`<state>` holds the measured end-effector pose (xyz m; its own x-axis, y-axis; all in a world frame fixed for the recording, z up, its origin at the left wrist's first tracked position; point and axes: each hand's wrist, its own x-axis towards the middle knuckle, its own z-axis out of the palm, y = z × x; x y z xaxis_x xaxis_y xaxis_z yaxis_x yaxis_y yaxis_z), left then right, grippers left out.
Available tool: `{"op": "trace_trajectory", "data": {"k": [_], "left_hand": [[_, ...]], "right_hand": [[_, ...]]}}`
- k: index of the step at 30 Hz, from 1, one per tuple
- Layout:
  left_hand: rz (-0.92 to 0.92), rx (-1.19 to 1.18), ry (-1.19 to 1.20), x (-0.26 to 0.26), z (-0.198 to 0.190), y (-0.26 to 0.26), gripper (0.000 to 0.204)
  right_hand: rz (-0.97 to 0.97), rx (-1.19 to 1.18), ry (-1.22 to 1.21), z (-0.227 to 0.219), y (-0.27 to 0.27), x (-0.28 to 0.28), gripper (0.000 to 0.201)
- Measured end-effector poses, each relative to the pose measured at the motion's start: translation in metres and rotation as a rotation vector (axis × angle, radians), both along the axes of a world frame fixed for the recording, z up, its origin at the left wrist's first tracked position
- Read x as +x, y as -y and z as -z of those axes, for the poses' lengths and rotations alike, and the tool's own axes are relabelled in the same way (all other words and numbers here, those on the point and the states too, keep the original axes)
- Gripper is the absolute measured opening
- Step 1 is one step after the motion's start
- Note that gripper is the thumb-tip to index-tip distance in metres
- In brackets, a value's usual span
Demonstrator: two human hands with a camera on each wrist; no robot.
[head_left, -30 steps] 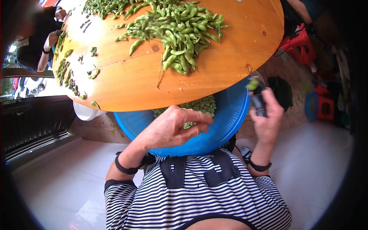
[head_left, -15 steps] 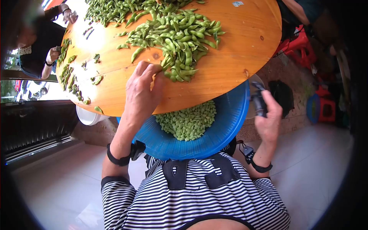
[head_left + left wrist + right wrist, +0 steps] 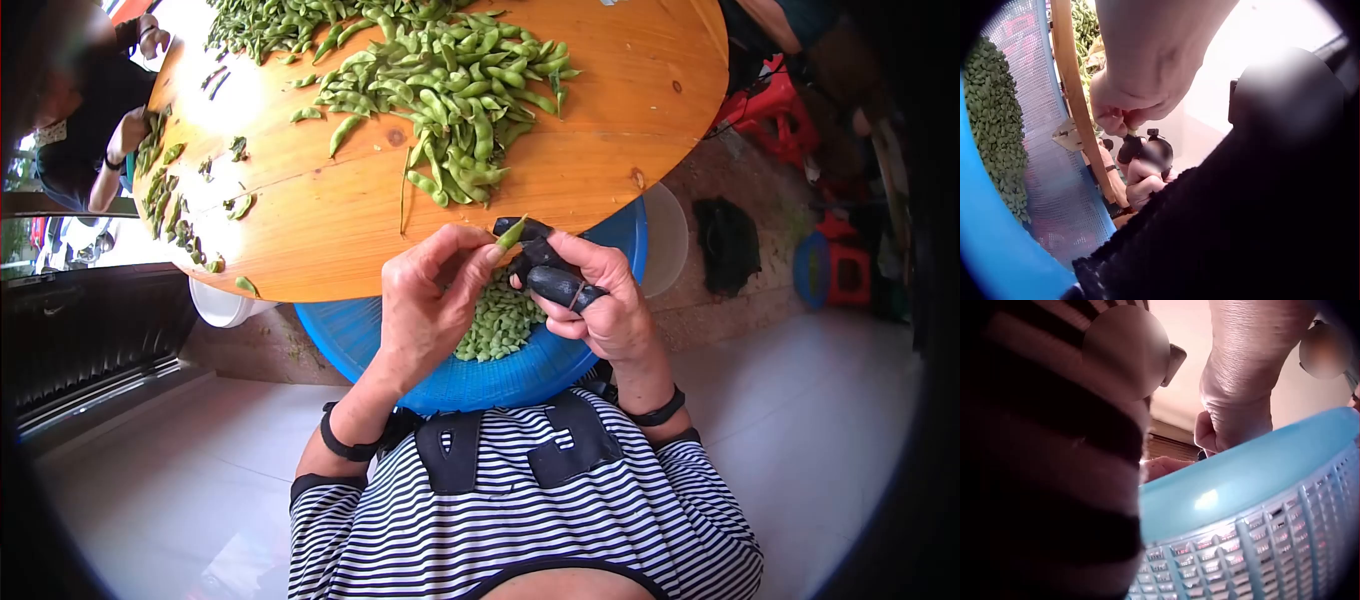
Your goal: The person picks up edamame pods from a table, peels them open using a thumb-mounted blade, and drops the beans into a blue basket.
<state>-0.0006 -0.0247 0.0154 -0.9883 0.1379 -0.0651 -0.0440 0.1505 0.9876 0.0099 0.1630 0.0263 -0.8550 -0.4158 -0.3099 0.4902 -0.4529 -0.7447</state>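
Observation:
In the head view, my left hand (image 3: 435, 295) pinches a green edamame pod (image 3: 511, 235) between thumb and index finger. Opposite it is my right hand (image 3: 610, 300), its thumb and index finger in black covers (image 3: 560, 286), one with a band round it. The pod's far end overlaps the black-covered index fingertip; I cannot tell whether the right fingers grip it. Below both hands, a blue basket (image 3: 335, 335) holds shelled green beans (image 3: 492, 335). A heap of edamame pods (image 3: 455, 100) lies on the round wooden table (image 3: 300, 230) in front. In the left wrist view, the left hand (image 3: 1141, 103) meets the black-covered fingers.
The table edge overhangs the basket's far side. White tubs (image 3: 665, 240) stand under the table at both sides. At the left another person's hand (image 3: 128, 135) is by scattered pods (image 3: 165, 205). Red stools (image 3: 775, 115) stand at the right.
My left hand has come back from the pod heap with a pod. My right hand has moved in from the right to meet it. The shell at its fingertips a second ago is gone.

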Motion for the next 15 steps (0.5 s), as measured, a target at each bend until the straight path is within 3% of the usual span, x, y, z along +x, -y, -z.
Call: {"op": "trace_trajectory", "data": {"k": [1, 3, 7, 9, 13, 15], "left_hand": [[0.001, 0.0, 0.001, 0.0, -0.001, -0.002, 0.011], [-0.03, -0.2, -0.261, 0.001, -0.004, -0.004, 0.01], [0.02, -0.159, -0.372, 0.002, 0.003, 0.001, 0.009], [0.132, 0.614, 0.399, 0.002, -0.002, 0.007, 0.009], [0.233, 0.74, 0.56, -0.001, 0.003, 0.013, 0.009], [0.179, 0.614, 0.486, 0.002, -0.006, 0.003, 0.008]], "right_hand": [[0.001, 0.0, 0.001, -0.001, 0.0, 0.0, 0.038], [0.026, 0.047, -0.034, -0.002, 0.003, 0.001, 0.038], [0.079, 0.096, -0.024, 0.002, 0.005, 0.0, 0.038], [0.033, -0.049, -0.034, 0.011, 0.001, 0.002, 0.039], [-0.014, -0.161, -0.033, 0.021, -0.004, 0.006, 0.039], [0.066, -0.029, -0.01, 0.018, -0.002, 0.007, 0.041]]}}
